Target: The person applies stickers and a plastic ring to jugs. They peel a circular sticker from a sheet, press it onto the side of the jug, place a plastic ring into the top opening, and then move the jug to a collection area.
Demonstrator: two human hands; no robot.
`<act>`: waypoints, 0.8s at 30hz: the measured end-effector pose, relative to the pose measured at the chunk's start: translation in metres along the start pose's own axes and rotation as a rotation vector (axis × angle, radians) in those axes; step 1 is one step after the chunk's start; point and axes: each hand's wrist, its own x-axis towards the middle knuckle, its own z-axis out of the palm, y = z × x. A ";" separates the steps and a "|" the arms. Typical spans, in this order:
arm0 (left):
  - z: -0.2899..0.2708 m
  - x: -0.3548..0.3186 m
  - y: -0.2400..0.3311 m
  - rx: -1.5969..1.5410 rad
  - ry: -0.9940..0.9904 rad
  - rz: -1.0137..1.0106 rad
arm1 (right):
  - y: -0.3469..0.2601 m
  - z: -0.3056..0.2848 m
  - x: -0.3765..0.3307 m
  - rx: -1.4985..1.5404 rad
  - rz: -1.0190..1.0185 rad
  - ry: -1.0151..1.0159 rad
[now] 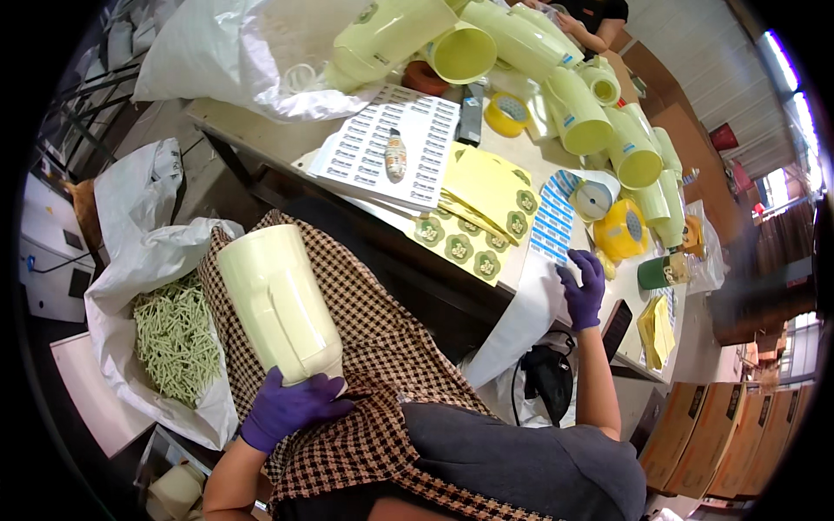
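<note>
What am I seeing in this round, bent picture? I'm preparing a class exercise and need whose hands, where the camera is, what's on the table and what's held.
There is no machine here: one person works with two purple-gloved hands. A wide fisheye camera on their head looks down, so straight edges bend and picture left is the person's left.

The left hand holds a pale yellow-green plastic casing over the lap. The right hand, fingers apart, is by the blue-and-white label strip; contact is hard to judge.

On the table lie white label sheets, yellow sticker sheets, a yellow tape roll and more casings.
</note>
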 end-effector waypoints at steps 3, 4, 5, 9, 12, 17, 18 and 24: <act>0.001 0.014 -0.007 -0.023 0.037 0.089 | 0.046 0.003 -0.025 -0.006 0.157 -0.139; 0.001 0.016 -0.007 -0.022 0.060 0.097 | 0.047 0.007 -0.025 0.031 0.223 -0.099; 0.000 0.018 -0.007 -0.025 0.079 0.107 | 0.048 0.011 -0.026 0.067 0.288 -0.060; 0.002 0.014 -0.004 0.006 0.078 0.097 | 0.046 0.014 -0.024 0.170 0.411 -0.039; 0.004 0.009 -0.004 -0.075 0.051 0.110 | 0.040 0.009 -0.027 0.001 0.102 0.057; 0.011 -0.005 -0.005 -0.032 0.117 0.121 | -0.061 0.008 -0.001 -0.241 -0.301 0.110; 0.011 -0.002 -0.007 0.074 0.165 0.125 | -0.091 0.021 0.007 -0.026 -0.190 0.101; 0.025 0.000 -0.003 0.184 0.136 0.166 | -0.282 0.129 0.104 0.656 -0.487 -0.430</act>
